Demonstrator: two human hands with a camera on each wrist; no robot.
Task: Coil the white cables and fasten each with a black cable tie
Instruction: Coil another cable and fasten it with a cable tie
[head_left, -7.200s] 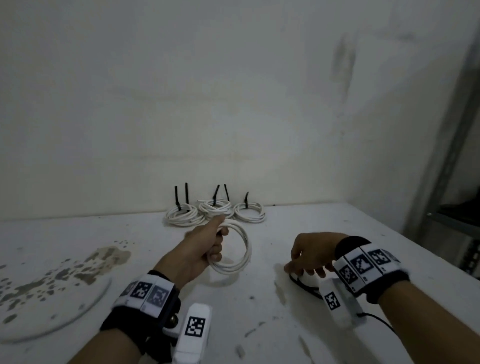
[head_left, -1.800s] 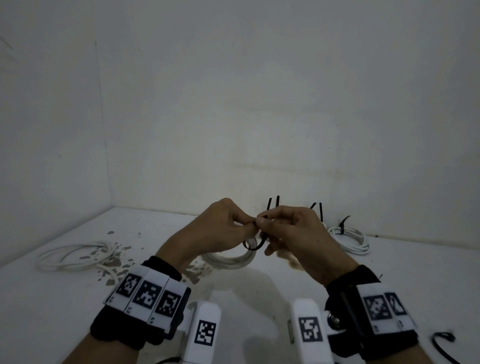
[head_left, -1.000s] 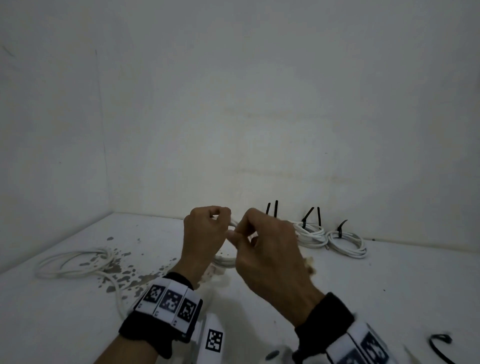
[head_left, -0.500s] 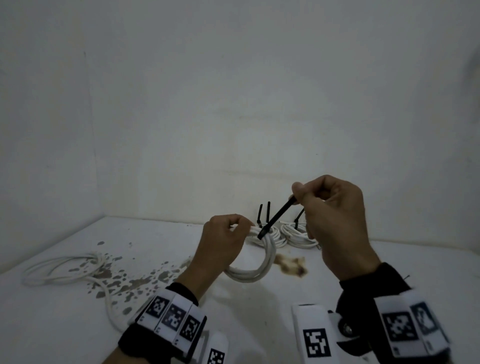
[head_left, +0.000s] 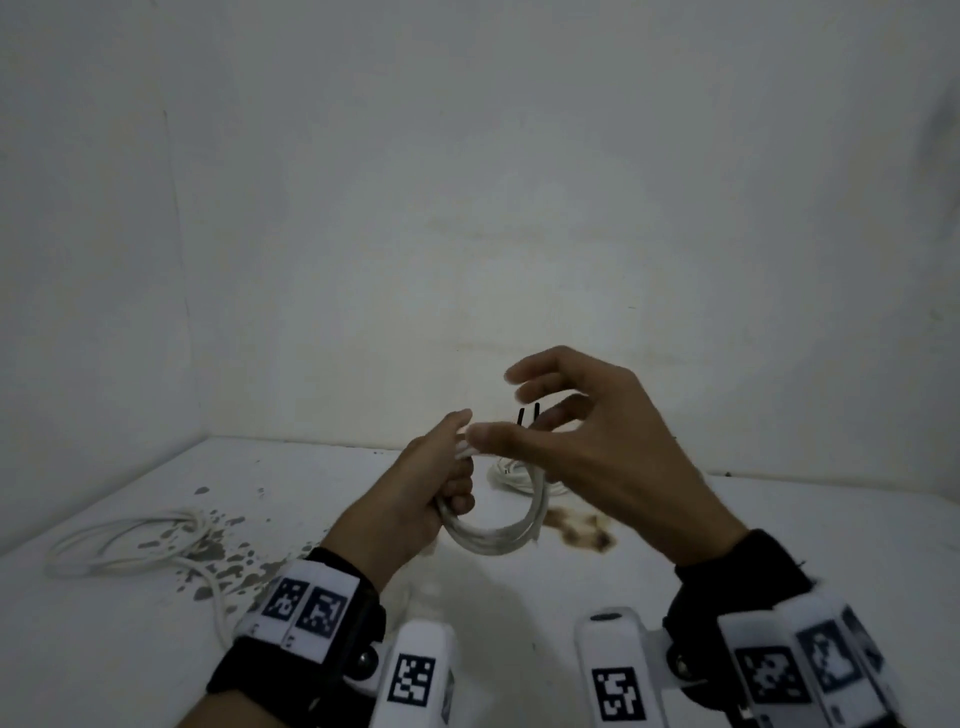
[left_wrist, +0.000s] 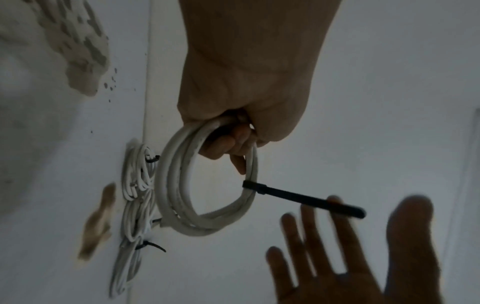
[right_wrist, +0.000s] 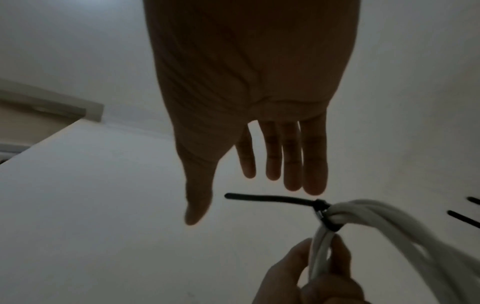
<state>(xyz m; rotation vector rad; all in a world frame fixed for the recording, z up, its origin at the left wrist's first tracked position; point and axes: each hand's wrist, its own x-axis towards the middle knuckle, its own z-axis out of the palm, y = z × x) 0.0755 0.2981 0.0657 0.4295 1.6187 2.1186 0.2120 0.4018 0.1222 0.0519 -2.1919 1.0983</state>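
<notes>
My left hand (head_left: 457, 467) grips a small white cable coil (head_left: 498, 535) held upright above the table. In the left wrist view a black cable tie (left_wrist: 298, 197) is cinched round the coil (left_wrist: 182, 195), and its long tail sticks out free. My right hand (head_left: 519, 402) hovers just right of the coil with fingers spread and holds nothing. The right wrist view shows its straight fingers (right_wrist: 293, 160) just above the tie's tail (right_wrist: 270, 198), not touching it. Part of the coil is hidden inside my left fist.
Finished tied coils (head_left: 519, 475) lie by the back wall, their black tie tails (head_left: 527, 415) standing up. A loose white cable (head_left: 130, 540) sprawls at the left among grey stains. A brown stain (head_left: 582, 530) marks the white table (head_left: 779, 545). Walls close the back and left.
Half a second ago my right hand pinched the tie's tail and pulled it up and right. It has let go and opened. My left hand still holds the coil.
</notes>
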